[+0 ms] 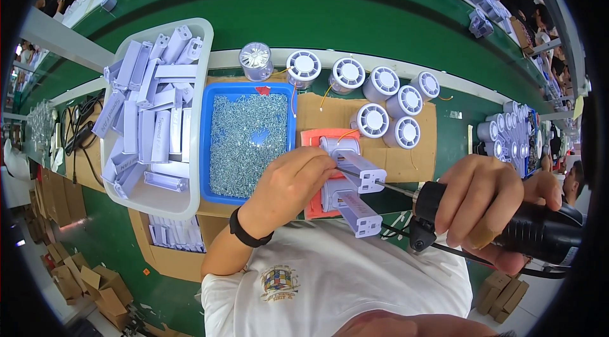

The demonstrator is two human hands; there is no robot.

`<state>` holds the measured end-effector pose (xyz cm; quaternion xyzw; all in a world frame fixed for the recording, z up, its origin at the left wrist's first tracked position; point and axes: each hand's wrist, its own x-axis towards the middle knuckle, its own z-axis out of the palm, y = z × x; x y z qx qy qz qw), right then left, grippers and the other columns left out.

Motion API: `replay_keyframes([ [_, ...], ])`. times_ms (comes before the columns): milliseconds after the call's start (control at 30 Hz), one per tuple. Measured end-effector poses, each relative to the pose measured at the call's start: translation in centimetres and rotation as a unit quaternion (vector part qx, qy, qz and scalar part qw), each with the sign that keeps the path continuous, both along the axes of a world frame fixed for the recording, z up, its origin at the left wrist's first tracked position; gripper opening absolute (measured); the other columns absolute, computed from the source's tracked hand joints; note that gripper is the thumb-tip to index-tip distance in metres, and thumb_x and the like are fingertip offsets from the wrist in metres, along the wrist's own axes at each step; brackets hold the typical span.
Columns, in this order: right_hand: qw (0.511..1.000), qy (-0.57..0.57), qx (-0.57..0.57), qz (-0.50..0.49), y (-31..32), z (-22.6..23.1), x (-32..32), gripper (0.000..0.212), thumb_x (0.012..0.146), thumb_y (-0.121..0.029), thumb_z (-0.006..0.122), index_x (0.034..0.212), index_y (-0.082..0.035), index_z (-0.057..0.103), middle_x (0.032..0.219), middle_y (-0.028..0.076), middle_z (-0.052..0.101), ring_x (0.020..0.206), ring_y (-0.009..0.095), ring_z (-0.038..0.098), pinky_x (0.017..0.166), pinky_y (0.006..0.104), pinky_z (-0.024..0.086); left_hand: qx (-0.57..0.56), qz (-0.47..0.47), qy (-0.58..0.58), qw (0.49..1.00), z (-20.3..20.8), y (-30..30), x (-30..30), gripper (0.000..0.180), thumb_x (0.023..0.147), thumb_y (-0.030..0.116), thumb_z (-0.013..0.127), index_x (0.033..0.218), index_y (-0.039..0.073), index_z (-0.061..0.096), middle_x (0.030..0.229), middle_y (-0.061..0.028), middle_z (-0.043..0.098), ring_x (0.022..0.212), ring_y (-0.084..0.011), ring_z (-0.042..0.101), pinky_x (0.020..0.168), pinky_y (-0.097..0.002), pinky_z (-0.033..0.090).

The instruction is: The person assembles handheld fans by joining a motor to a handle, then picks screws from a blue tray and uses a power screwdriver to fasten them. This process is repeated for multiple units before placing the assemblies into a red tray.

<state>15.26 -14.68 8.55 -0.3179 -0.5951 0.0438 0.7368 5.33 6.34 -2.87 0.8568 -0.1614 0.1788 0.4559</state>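
My right hand point(485, 204) is wrapped round a black electric screwdriver point(536, 235) at the right. Its long thin bit point(398, 189) points left, across a lavender plastic housing with a handle point(366, 175). The fingertips of my left hand point(290, 180) are pinched together at the bit's far end, beside that housing. What they hold, if anything, is hidden. A second lavender housing with a handle point(361, 215) lies just nearer to me. Both rest in a red-orange holder point(315, 136). Left of my left hand is a blue tray point(204, 140) of small silvery screws point(244, 128).
A white bin point(200, 90) piled with lavender handle parts point(166, 74) stands at the left. Several round fan units point(348, 74), some with loose wires, stand on the cardboard point(311, 109) behind the holder. A clear-sided fan cup point(256, 61) is beside them. More lavender parts point(507, 137) lie right.
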Motion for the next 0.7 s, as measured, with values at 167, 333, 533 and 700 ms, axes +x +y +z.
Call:
replay_keyframes([
  [167, 0.999, -0.01, -0.031, -0.001, -0.1, 0.4, -0.4, 0.074, 0.09, -0.025, 0.075, 0.143, -0.005, 0.027, 0.08, 0.007, 0.064, 0.053, 0.014, 0.065, 0.047, 0.026, 0.058, 0.007, -0.001, -0.011, 1.0, 0.1, 0.0, 0.0, 0.021, 0.078, 0.004, 0.076, 0.094, 0.001, 0.064, 0.09, -0.0116, 0.063, 0.079, -0.0288, 0.065, 0.067, -0.0384, 0.055],
  [333, 0.995, -0.035, -0.016, -0.088, 0.0, 0.3, -1.3, 0.076, 0.09, -0.03, 0.075, 0.145, -0.008, 0.027, 0.08, 0.006, 0.064, 0.053, 0.012, 0.065, 0.047, 0.0249, 0.058, 0.028, 0.032, 0.019, 0.999, 0.3, -0.4, 0.1, 0.026, 0.077, 0.005, 0.077, 0.101, 0.0, 0.068, 0.092, -0.011, 0.064, 0.08, -0.0278, 0.065, 0.068, -0.0369, 0.055],
  [533, 0.989, -0.055, -0.033, -0.13, 0.7, -0.4, -1.5, 0.075, 0.089, -0.035, 0.074, 0.145, -0.013, 0.029, 0.081, 0.005, 0.064, 0.052, 0.011, 0.064, 0.046, 0.023, 0.056, 0.039, 0.039, 0.037, 0.998, -0.3, -0.3, -0.1, 0.031, 0.076, 0.004, 0.078, 0.105, -0.001, 0.069, 0.092, -0.0103, 0.063, 0.082, -0.0274, 0.065, 0.07, -0.0366, 0.055],
  [700, 0.992, -0.043, -0.053, -0.108, 1.1, -0.3, -1.3, 0.074, 0.089, -0.036, 0.075, 0.145, -0.014, 0.03, 0.082, 0.004, 0.064, 0.05, 0.011, 0.063, 0.044, 0.0227, 0.054, 0.035, 0.036, 0.033, 0.998, -0.2, -0.4, 0.0, 0.031, 0.076, 0.004, 0.078, 0.105, -0.001, 0.07, 0.092, -0.0105, 0.063, 0.081, -0.0274, 0.065, 0.07, -0.0372, 0.055],
])
